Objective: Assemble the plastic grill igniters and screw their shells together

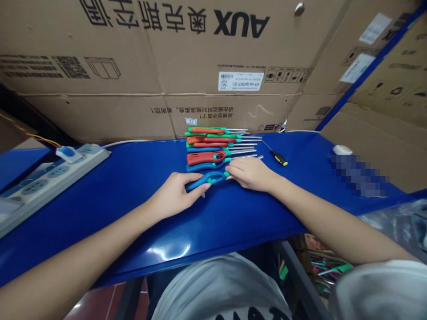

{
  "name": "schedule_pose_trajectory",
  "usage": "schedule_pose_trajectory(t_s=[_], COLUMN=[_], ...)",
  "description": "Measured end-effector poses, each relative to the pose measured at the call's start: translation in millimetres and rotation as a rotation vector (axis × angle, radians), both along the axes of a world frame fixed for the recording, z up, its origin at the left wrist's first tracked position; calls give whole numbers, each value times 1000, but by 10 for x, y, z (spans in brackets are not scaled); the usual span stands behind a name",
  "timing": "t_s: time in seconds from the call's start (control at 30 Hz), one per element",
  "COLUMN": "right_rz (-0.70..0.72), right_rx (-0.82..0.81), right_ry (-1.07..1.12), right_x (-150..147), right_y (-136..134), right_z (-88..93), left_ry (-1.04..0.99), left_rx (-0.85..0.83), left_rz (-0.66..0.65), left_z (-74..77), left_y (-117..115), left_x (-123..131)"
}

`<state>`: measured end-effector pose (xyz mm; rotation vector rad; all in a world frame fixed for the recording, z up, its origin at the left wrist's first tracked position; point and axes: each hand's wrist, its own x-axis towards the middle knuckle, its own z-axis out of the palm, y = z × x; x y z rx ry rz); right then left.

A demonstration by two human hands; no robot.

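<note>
A blue long-nosed gas lighter (196,182) with green parts lies across between my two hands, just above the blue tabletop. My left hand (175,194) is closed round its handle. With closed fingers my right hand (251,173) grips the green collar end, hiding most of the metal nozzle. Beyond them, several more lighters in red, blue, orange and green are stacked in a row, their metal tubes pointing right. The nearest ones are a blue lighter (203,167) and a red lighter (202,158).
Right of the stack lies a screwdriver (278,157) with a black and yellow handle. A white power strip (50,178) with a plug runs along the left. Cardboard (187,58) walls the back, and a white object (342,150) sits far right. Below, a box holds more lighter parts (328,266).
</note>
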<state>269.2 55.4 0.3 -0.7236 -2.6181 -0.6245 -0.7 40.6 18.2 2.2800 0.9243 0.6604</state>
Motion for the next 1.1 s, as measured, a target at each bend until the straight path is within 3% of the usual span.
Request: schedule_pose_trajectory(t_s=[0.13, 0.2, 0.27, 0.5, 0.67, 0.83, 0.97, 1.1], right_rz=[14, 24, 33, 39, 43, 29, 1, -60], right_rx=[23, 14, -11, -163, -298, -324, -315, -460], right_ry=[25, 29, 26, 49, 54, 39, 70, 147], right_x=[13, 11, 3, -24, -51, -61, -52, -27], right_y=[-10, -15, -22, -76, -120, -129, -73, 9], right_z=[-32, -45, -54, -71, -113, -151, -144, -32], left_ry=[-30, -29, -16, 146, 324, 371, 356, 403], left_rx=[-444, -538, -411, 330, 670, 749, 650, 533], left_rz=[45, 52, 38, -59, -115, -111, -46, 27], left_z=[28, 18, -4, -96, -127, -126, -137, -151], left_y=[20, 26, 21, -56, -100, -144, -124, -85], left_x=[18, 26, 32, -25, -64, -58, -42, -18])
